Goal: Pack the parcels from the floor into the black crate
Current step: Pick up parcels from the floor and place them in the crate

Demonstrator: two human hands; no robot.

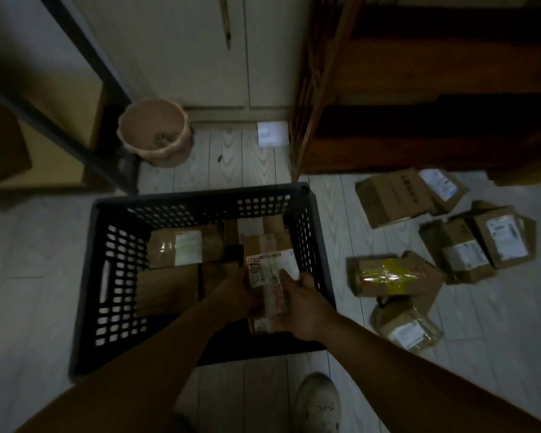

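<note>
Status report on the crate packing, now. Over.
Left grip and right grip both hold the labelled parcel, within the black crate rim, right side. Packed parcels alongside, none blocking. Floor parcels wait right of crate.

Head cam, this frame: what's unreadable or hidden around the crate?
- Held parcel label text: head view, motion blur and dim light.
- Left hand: head view, fingers hidden by the parcel; right hand grips it.
- Black crate floor: head view, covered by packed parcels and forearms.
- Floor parcels count: head view, they overlap.
</note>
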